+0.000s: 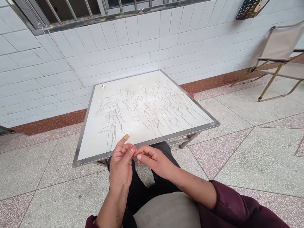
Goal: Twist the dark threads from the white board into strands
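My left hand [122, 158] is closed in a pinch, thumb against fingers, with one finger raised that has a tan bandage [126, 137] on its tip. My right hand [153, 158] meets it, also pinching, just past the table's front edge and above my lap. Between the fingertips is a thin wire, mostly hidden; a fine end of it shows below my right hand. On the white table [89, 139] lie several looped wires [174, 121] with long tails at the middle and right. Bent wires without clear loops [111, 117] lie at the left.
A small red and white object [103, 86] sits in the table's back left corner. The tiled wall [133, 50] rises behind, with a barred window [95, 9] above. A folding chair [277, 53] stands at right; a patterned bag [250, 9] hangs near it.
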